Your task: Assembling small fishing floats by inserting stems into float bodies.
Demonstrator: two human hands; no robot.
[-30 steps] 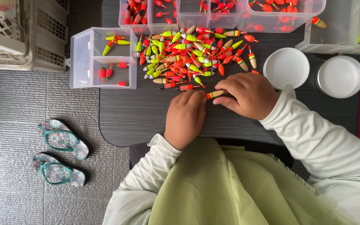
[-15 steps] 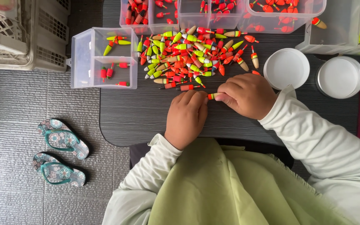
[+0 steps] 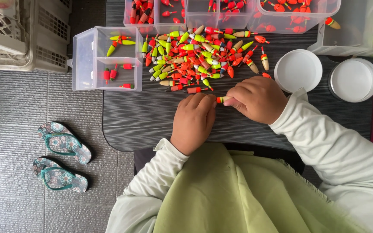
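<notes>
At frame centre, the right hand pinches a small float against the curled left hand, below a heap of bright floats on the dark table.

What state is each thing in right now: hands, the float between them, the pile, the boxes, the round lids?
Left hand: fist-down on the table, fingertips at the float.
Right hand: pinching the float.
Float: held level between both hands.
Float pile: loose, unsorted.
Small clear box: open, few floats in its compartments.
Round white lids: lying flat, apart.
Flip-flops: on the floor, paired.
</notes>
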